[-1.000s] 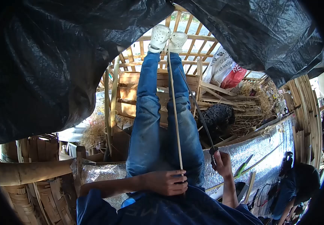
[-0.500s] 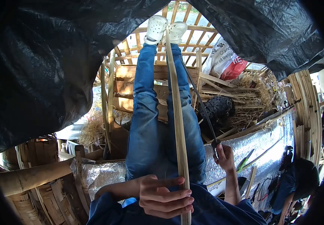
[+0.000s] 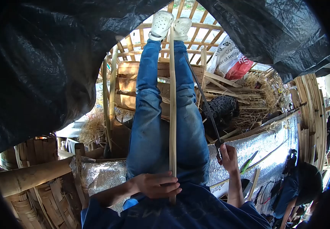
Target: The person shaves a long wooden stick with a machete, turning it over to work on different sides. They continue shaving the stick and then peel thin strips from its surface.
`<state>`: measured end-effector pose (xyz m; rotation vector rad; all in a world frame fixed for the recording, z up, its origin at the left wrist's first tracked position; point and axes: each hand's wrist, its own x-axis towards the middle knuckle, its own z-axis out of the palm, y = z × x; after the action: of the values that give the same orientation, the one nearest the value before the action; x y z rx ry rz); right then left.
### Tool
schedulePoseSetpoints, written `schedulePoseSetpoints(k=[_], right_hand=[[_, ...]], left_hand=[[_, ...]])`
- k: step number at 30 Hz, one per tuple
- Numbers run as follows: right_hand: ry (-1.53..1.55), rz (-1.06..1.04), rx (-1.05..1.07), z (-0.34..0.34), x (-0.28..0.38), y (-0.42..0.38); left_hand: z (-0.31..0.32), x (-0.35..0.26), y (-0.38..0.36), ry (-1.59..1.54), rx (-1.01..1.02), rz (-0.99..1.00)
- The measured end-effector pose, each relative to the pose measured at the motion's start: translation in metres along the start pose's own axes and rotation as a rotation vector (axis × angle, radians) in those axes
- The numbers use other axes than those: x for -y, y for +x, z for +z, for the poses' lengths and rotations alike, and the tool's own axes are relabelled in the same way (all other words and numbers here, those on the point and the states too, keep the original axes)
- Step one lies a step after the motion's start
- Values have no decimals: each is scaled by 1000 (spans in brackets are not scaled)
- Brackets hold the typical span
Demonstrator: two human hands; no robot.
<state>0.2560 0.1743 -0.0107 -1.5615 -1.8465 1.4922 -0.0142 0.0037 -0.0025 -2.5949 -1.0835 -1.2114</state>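
Observation:
A long, pale bamboo strip (image 3: 173, 110) runs lengthwise between my legs, from my white clogs (image 3: 162, 24) down to my waist. Near its lower end my left hand (image 3: 158, 186) is closed around it, the fingers lying across the front. My right hand (image 3: 229, 157) grips the black handle of a long, thin dark blade (image 3: 207, 103). That blade slants up and left beside my right leg, its far tip close to the strip near the ankle.
Silver foil sheeting (image 3: 275, 147) covers the ledge, with a green knife (image 3: 249, 163) on it. Black plastic (image 3: 39, 72) hangs overhead. Bamboo scraps (image 3: 226, 89) and a printed sack (image 3: 229, 61) lie at right. Another person (image 3: 304, 187) is at lower right.
The bamboo strip has swung left and now stands nearly straight between my legs. My left hand has moved slightly left with it. My right hand and the blade have barely shifted.

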Motion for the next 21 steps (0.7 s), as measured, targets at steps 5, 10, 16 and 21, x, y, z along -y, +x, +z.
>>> schedulePoseSetpoints(k=[5,10,16,21], right_hand=[[-80,17,10,-4,3,0],[-135,0,11,-7,2,0],[-168,21,32,-4,2,5],[-176,39,23,-2,3,8]], left_hand=[[3,11,-3,-16,131,93],[8,11,7,-104,87,109],[13,12,7,-72,194,157],[16,11,9,-168,333,85]])
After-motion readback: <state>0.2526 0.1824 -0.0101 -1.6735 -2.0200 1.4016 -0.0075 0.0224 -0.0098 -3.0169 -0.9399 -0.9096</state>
